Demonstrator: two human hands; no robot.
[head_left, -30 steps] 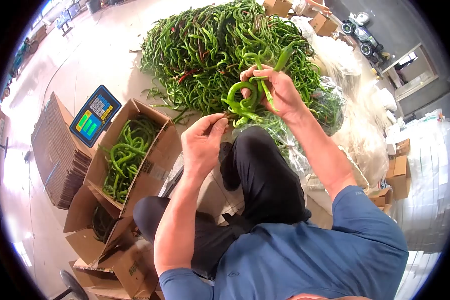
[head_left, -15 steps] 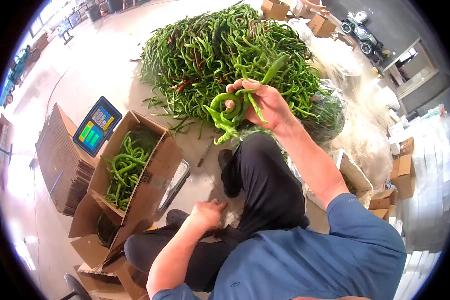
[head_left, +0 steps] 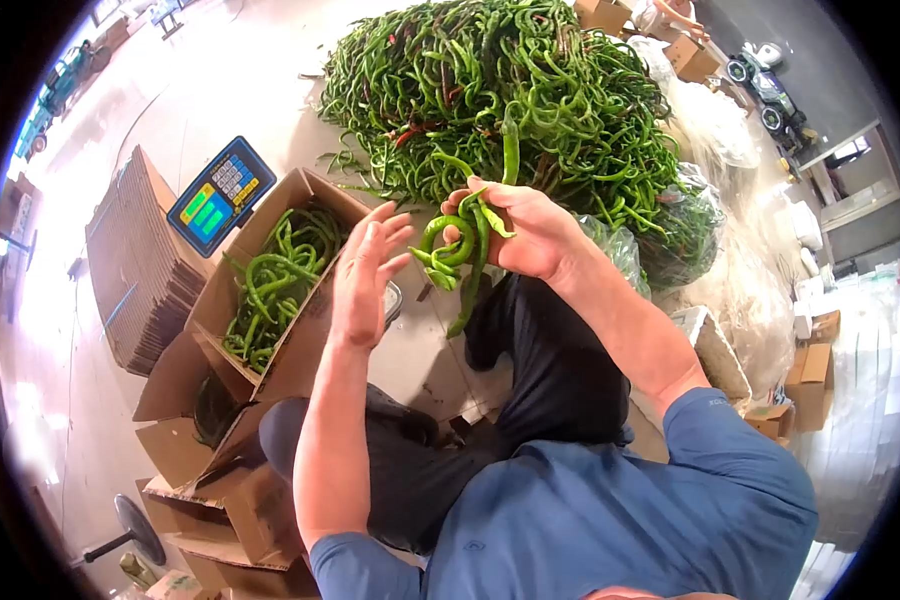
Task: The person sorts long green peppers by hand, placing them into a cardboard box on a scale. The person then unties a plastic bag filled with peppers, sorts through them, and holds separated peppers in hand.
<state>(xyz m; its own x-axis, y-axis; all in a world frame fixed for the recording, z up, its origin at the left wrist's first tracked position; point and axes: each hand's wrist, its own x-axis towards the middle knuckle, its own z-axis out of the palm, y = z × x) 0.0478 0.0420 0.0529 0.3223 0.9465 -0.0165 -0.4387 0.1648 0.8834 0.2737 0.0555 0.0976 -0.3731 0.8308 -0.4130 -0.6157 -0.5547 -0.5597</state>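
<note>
My right hand (head_left: 530, 228) is closed around several long green chili peppers (head_left: 478, 238), some curled, with one hanging down and one sticking up. To its left my left hand (head_left: 365, 275) is raised with fingers spread, holding nothing, a short gap from the peppers. A large heap of green peppers (head_left: 500, 90), with a few red ones among them, lies on the floor in front of me. Below and left of my left hand stands an open cardboard box (head_left: 320, 300) with green peppers (head_left: 280, 280) inside.
A scale display with keypad (head_left: 221, 196) stands behind the box. Flattened cardboard (head_left: 145, 265) is stacked at left, and more open boxes (head_left: 235, 505) lie nearer me. Clear plastic bags (head_left: 685, 235), a white container (head_left: 712, 355) and small cartons (head_left: 810, 380) are at right.
My left hand has risen from near my legs toward the peppers, fingers opening. My right hand still holds its peppers, and one now hangs lower. The whole view has shifted slightly.
</note>
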